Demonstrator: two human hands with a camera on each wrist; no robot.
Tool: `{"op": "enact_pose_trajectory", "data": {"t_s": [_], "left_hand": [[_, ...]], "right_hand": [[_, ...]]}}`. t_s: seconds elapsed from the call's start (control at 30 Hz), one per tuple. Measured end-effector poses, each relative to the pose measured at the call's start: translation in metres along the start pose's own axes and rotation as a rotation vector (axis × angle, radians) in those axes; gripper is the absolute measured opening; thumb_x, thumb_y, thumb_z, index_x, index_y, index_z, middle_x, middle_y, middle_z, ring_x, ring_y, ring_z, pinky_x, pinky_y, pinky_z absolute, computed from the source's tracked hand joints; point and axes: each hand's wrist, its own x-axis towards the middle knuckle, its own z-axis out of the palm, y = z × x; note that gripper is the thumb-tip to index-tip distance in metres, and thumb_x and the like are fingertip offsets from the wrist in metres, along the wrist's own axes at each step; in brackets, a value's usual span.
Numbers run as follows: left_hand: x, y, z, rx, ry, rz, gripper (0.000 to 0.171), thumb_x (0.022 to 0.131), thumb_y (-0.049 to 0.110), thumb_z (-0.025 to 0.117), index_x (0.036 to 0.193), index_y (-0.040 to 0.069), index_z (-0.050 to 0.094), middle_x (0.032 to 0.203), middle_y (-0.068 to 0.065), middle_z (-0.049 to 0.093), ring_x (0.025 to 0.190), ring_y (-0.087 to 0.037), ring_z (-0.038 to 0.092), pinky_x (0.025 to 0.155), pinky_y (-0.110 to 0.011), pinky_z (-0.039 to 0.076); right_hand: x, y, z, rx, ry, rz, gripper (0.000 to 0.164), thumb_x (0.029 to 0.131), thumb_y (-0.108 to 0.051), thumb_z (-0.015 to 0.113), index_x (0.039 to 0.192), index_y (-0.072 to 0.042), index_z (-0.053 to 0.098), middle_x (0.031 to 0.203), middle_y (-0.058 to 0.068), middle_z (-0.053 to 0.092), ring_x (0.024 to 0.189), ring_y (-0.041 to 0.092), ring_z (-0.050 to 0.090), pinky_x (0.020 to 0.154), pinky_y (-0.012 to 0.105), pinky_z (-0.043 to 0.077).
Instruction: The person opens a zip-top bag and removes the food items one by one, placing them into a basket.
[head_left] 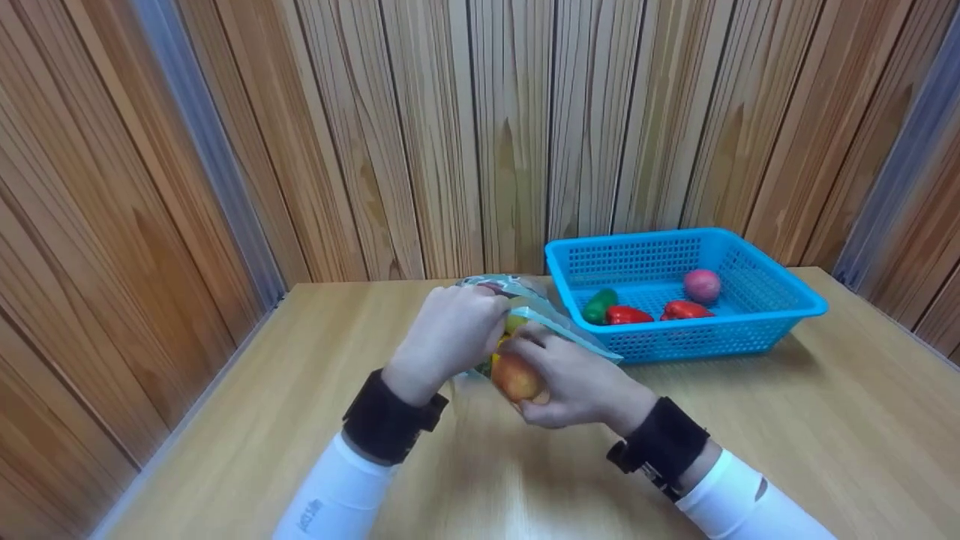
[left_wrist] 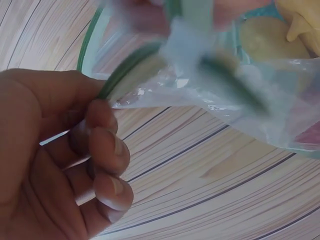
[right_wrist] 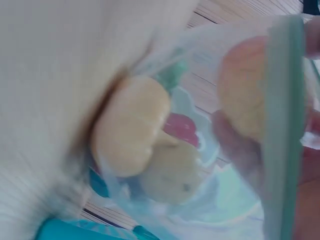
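Note:
A clear zip bag (head_left: pixel 566 324) with a green-edged mouth lies left of the blue basket. My left hand (head_left: pixel 459 330) pinches the bag's rim between thumb and forefinger; in the left wrist view the other fingers (left_wrist: pixel 112 150) curl loosely. My right hand (head_left: pixel 574 379) grips a round red-yellow fruit (head_left: pixel 517 377), perhaps an apple or peach, at the bag's mouth. In the right wrist view the fruit (right_wrist: pixel 242 90) is partly covered by the green rim (right_wrist: pixel 283 125). Inside the bag are an elongated pale orange piece (right_wrist: pixel 132 127), a round yellowish fruit (right_wrist: pixel 170 172) and something pink (right_wrist: pixel 181 129).
A blue mesh basket (head_left: pixel 675 341) stands at the right back, close against the bag. It holds a green pepper (head_left: pixel 600 306), two red peppers (head_left: pixel 628 315) and a pink round item (head_left: pixel 702 286). Wood-patterned panels (head_left: pixel 510 150) rise behind the table (head_left: pixel 300 390).

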Motion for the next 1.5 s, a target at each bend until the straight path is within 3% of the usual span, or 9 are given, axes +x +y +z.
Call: {"op": "enact_pose_trajectory", "data": {"t_s": [0.17, 0.27, 0.57, 0.73, 0.93, 1.13, 1.33, 1.5], "left_hand": [[0.000, -0.003, 0.002, -0.008, -0.017, -0.042, 0.017, 0.095, 0.016, 0.063, 0.083, 0.008, 0.072, 0.064, 0.000, 0.051, 0.053, -0.012, 0.042, 0.048, -0.024, 0.039], [0.000, -0.005, 0.002, -0.018, -0.044, -0.067, 0.016, 0.096, 0.016, 0.062, 0.087, 0.007, 0.072, 0.067, -0.002, 0.056, 0.053, -0.013, 0.044, 0.048, -0.025, 0.040], [0.003, -0.005, 0.003, -0.038, -0.147, -0.121, 0.019, 0.098, 0.021, 0.062, 0.101, 0.007, 0.074, 0.079, -0.005, 0.067, 0.057, -0.017, 0.052, 0.056, -0.026, 0.049], [0.005, -0.004, 0.002, -0.040, -0.176, -0.132, 0.019, 0.099, 0.022, 0.062, 0.102, 0.008, 0.075, 0.077, -0.003, 0.064, 0.057, -0.016, 0.050, 0.054, -0.024, 0.046], [0.004, -0.005, 0.002, -0.057, -0.164, -0.127, 0.019, 0.099, 0.019, 0.059, 0.096, 0.008, 0.074, 0.073, -0.002, 0.060, 0.054, -0.015, 0.048, 0.050, -0.023, 0.041], [0.001, -0.005, 0.002, -0.062, -0.157, -0.122, 0.019, 0.100, 0.019, 0.059, 0.095, 0.008, 0.074, 0.071, -0.002, 0.057, 0.053, -0.015, 0.047, 0.049, -0.023, 0.039], [0.001, -0.004, 0.002, -0.066, -0.162, -0.125, 0.018, 0.098, 0.020, 0.062, 0.098, 0.008, 0.075, 0.074, -0.002, 0.059, 0.056, -0.016, 0.049, 0.052, -0.024, 0.042], [0.000, -0.004, 0.003, -0.063, -0.171, -0.133, 0.018, 0.099, 0.020, 0.062, 0.099, 0.008, 0.075, 0.075, -0.002, 0.060, 0.057, -0.016, 0.049, 0.053, -0.023, 0.043]], "right_hand": [[0.001, -0.003, -0.007, -0.018, 0.211, -0.208, 0.067, 0.074, -0.029, 0.079, 0.134, -0.012, 0.054, 0.133, 0.004, 0.055, 0.114, 0.016, 0.056, 0.084, 0.031, 0.057], [0.002, -0.005, -0.009, -0.008, 0.327, -0.284, 0.065, 0.071, -0.026, 0.078, 0.129, -0.006, 0.057, 0.131, 0.007, 0.059, 0.113, 0.019, 0.059, 0.085, 0.033, 0.058], [0.001, 0.000, -0.018, 0.002, 0.646, -0.372, 0.062, 0.065, -0.019, 0.069, 0.122, 0.003, 0.060, 0.121, 0.017, 0.063, 0.103, 0.026, 0.063, 0.082, 0.029, 0.058], [0.001, 0.006, -0.026, 0.024, 0.825, -0.381, 0.055, 0.070, -0.023, 0.065, 0.117, 0.007, 0.063, 0.114, 0.020, 0.065, 0.099, 0.029, 0.063, 0.087, 0.022, 0.055], [0.001, 0.023, -0.026, 0.060, 0.984, -0.248, 0.055, 0.085, -0.037, 0.065, 0.119, 0.006, 0.062, 0.115, 0.022, 0.067, 0.102, 0.030, 0.065, 0.091, 0.020, 0.052], [-0.007, 0.053, -0.020, 0.067, 0.997, 0.022, 0.051, 0.087, -0.025, 0.064, 0.130, 0.000, 0.057, 0.123, 0.016, 0.064, 0.103, 0.023, 0.061, 0.085, 0.015, 0.050], [-0.016, 0.082, -0.018, 0.082, 0.935, 0.327, 0.054, 0.091, -0.025, 0.072, 0.137, -0.007, 0.052, 0.128, 0.014, 0.059, 0.100, 0.014, 0.053, 0.072, 0.018, 0.049], [-0.024, 0.102, -0.010, 0.004, 0.835, 0.482, 0.058, 0.088, -0.031, 0.077, 0.133, -0.003, 0.052, 0.127, 0.019, 0.061, 0.107, 0.029, 0.061, 0.085, 0.041, 0.057]]}}
